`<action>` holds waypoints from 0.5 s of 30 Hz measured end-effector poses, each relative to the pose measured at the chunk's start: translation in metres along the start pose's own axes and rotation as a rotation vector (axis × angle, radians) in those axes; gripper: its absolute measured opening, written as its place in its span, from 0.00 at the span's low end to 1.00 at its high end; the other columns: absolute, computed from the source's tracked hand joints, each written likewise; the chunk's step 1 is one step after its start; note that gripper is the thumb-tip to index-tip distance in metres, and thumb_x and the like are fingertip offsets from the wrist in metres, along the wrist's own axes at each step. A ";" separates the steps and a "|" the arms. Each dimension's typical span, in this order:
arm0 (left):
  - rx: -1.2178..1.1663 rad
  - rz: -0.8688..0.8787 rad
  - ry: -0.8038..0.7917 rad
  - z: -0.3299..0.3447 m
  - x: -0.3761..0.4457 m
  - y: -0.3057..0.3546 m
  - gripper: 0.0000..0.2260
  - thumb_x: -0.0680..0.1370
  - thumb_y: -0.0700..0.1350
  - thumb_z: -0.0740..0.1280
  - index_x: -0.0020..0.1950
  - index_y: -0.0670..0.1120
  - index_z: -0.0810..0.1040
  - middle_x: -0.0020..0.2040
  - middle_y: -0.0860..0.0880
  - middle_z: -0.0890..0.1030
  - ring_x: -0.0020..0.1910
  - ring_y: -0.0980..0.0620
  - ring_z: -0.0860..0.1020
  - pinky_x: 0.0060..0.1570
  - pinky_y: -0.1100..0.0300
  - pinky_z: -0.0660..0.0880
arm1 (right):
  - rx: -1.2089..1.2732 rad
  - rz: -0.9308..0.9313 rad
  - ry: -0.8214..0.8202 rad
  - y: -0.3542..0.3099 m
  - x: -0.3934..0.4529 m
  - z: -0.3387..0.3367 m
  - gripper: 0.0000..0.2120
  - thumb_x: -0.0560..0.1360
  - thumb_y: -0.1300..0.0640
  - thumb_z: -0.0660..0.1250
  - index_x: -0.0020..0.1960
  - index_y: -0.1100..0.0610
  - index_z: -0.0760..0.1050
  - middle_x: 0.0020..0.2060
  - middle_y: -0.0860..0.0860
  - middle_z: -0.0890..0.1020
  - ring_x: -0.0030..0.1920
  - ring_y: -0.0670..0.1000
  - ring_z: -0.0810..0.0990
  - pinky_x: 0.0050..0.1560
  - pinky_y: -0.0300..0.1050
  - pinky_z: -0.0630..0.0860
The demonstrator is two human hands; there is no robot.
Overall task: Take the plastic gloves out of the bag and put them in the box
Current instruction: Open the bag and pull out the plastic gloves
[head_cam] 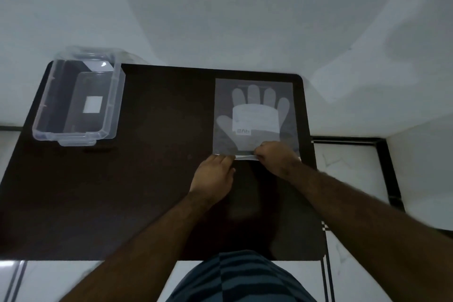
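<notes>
A flat clear bag (255,86) lies at the far right of the dark table (152,154). Inside it a stack of translucent plastic gloves (255,115) shows as a hand shape with a white label. My left hand (213,174) pinches the bag's near edge at its left part. My right hand (275,157) pinches the same edge further right, and a white strip of the edge shows between them. The clear plastic box (78,103) stands open at the far left corner, with a white sticker on its bottom.
A white wall rises behind the table. Pale tiled floor with dark lines shows to the right and in front. The table's near edge is close to my striped clothing (240,279).
</notes>
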State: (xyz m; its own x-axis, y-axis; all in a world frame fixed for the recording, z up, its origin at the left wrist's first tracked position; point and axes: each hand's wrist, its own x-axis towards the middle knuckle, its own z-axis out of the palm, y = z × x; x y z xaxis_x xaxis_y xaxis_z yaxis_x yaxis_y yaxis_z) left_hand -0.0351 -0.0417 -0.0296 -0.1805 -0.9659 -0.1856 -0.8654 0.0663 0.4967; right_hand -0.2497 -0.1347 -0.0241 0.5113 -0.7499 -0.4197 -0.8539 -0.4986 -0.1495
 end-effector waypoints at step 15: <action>0.208 0.094 0.009 0.051 0.023 0.027 0.21 0.86 0.48 0.60 0.78 0.45 0.75 0.76 0.45 0.77 0.77 0.46 0.73 0.81 0.45 0.59 | 0.389 0.060 0.094 0.030 0.017 -0.006 0.05 0.84 0.54 0.66 0.54 0.52 0.82 0.54 0.51 0.84 0.53 0.48 0.79 0.60 0.47 0.78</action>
State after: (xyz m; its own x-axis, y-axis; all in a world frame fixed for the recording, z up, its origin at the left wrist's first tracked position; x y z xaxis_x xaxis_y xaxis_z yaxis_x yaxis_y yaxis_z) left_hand -0.0862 -0.0495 -0.0634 -0.2617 -0.9552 -0.1385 -0.9227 0.2055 0.3262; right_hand -0.2658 -0.1651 -0.0308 0.4510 -0.8182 -0.3566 -0.8461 -0.2647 -0.4627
